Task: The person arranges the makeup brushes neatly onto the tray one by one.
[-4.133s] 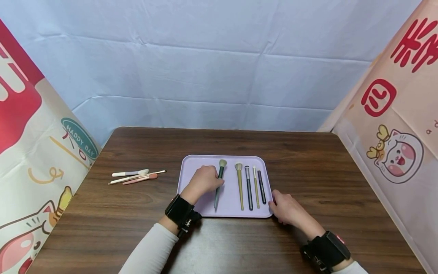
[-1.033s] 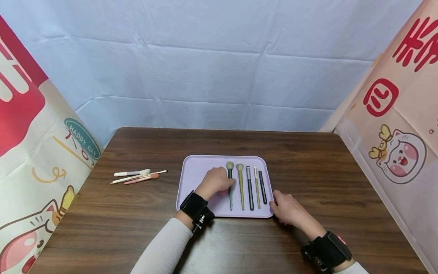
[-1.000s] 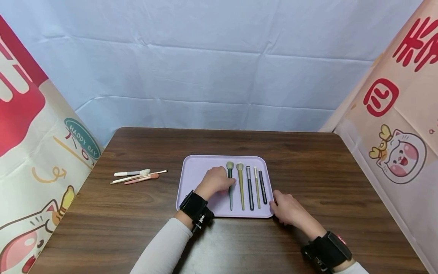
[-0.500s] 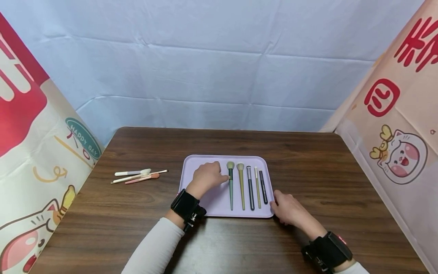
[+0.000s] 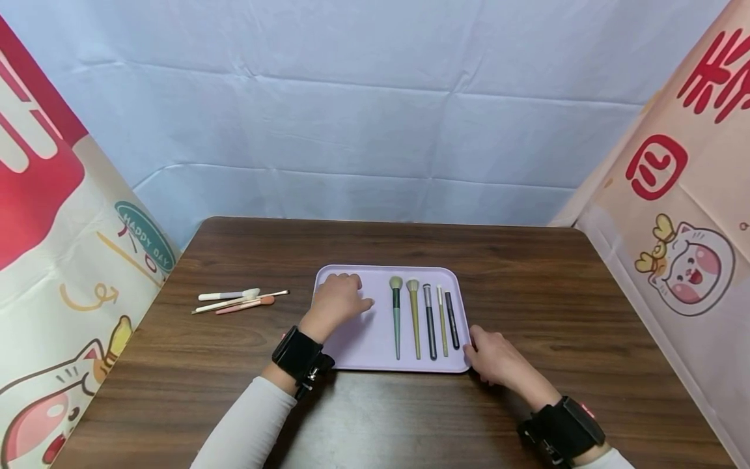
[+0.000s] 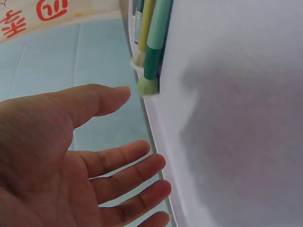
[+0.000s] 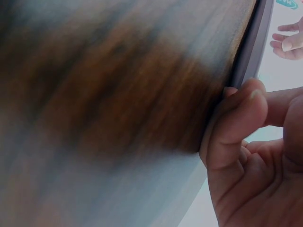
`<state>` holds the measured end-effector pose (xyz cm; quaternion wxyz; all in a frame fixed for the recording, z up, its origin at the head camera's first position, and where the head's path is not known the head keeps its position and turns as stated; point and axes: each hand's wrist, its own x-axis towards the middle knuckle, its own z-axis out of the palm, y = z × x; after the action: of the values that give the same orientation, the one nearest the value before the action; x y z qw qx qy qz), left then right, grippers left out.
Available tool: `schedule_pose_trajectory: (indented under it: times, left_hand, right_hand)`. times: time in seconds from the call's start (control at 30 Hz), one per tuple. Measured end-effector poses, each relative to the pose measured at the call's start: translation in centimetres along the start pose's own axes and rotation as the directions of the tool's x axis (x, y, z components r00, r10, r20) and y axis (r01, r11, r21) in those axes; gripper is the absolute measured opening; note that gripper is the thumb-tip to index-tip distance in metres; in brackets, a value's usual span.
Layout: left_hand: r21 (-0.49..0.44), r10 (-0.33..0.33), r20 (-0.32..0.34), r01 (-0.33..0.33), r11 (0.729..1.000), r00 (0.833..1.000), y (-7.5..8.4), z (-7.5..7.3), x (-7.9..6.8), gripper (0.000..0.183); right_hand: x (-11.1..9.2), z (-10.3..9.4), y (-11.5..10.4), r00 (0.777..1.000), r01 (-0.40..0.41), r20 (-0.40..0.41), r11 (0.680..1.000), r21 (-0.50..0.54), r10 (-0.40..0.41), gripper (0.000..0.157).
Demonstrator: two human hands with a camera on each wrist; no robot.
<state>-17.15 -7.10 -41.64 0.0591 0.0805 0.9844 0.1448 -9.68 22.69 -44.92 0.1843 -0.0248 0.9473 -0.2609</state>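
Observation:
My left hand (image 5: 336,303) hovers over the left part of the lilac tray (image 5: 363,357). Its fingers are spread and hold nothing, as the left wrist view also shows. Closest to it lies the green makeup brush (image 5: 396,326), bristles at the far end. To its right, roughly parallel, are an olive brush (image 5: 414,322), a dark grey brush (image 5: 430,329), a thin yellowish brush (image 5: 443,329) and a short black brush (image 5: 452,322). At the tray's near right corner my right hand (image 5: 497,357) pinches the rim between thumb and curled fingers (image 7: 236,127).
Left of the tray, a loose pile of brushes lies on the wooden table (image 5: 234,378): a white one (image 5: 219,296), a thin pale one (image 5: 213,307) and a pink one (image 5: 243,305). Pale blue cloth (image 5: 375,130) hangs behind the table, with printed cloths at both sides.
My left hand slid the green brush rightward beside the olive one, let go of it, and moved left away from it. The right hand stays at the tray corner.

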Motion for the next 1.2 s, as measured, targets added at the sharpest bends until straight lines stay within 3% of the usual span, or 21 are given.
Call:
schedule_pose_trajectory:
  times: [0.33, 1.2]
  left_hand:
    - [0.029, -0.015, 0.004, 0.015, 0.999, 1.000, -1.8, -0.7, -0.9, 0.051]
    - [0.011, -0.081, -0.020, 0.081, 0.997, 0.997, -9.0, -2.7, -3.9, 0.049]
  right_hand:
    - [0.0, 0.0, 0.0, 1.000, 0.008, -0.003, 1.000, -0.003, -0.008, 0.009]
    - [0.0, -0.1, 0.0, 1.000, 0.002, 0.004, 1.000, -0.006, -0.002, 0.011]
